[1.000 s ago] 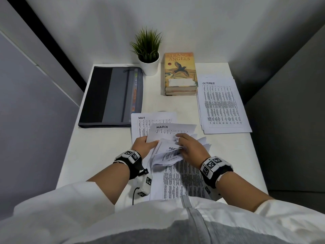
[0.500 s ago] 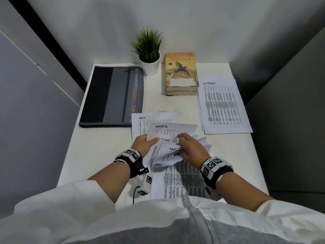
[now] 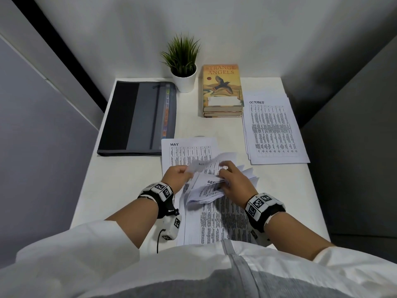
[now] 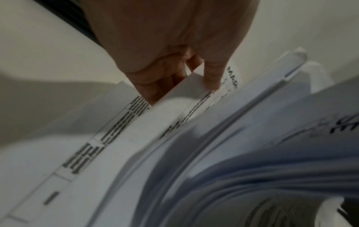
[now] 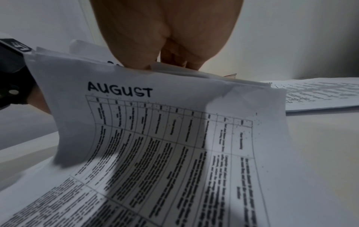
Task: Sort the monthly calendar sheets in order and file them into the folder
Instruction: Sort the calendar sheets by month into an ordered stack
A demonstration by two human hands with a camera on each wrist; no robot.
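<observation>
White paper is filling the lower middle of the head view, where we are working through a fanned bundle of calendar sheets (image 3: 214,220) on the white table (image 3: 129,179). Our left hand (image 3: 177,174) is pinching the blurred corner of a loose sheet (image 3: 198,165) between thumb and fingers; in the left wrist view the fingers (image 4: 212,75) are closing on an edge whose heading begins "MAR". Our right hand (image 3: 233,181) is curling its fingers around the lifted tops of several sheets, one starting "SEP", and in the right wrist view the August sheet (image 5: 174,130) is drooping from that grip.

Just above our hands, the May sheet (image 3: 189,148) is lying flat, partly covered by the raised pages. At the right of the frame, well apart, the October stack (image 3: 272,130) is resting. At the upper left, the grey folder (image 3: 137,117) is lying closed, its lower right corner just beside the May sheet.

Along the top centre we are seeing a potted plant (image 3: 183,63) and, just right of it, two stacked books (image 3: 222,89), which are touching the October stack's corner.
</observation>
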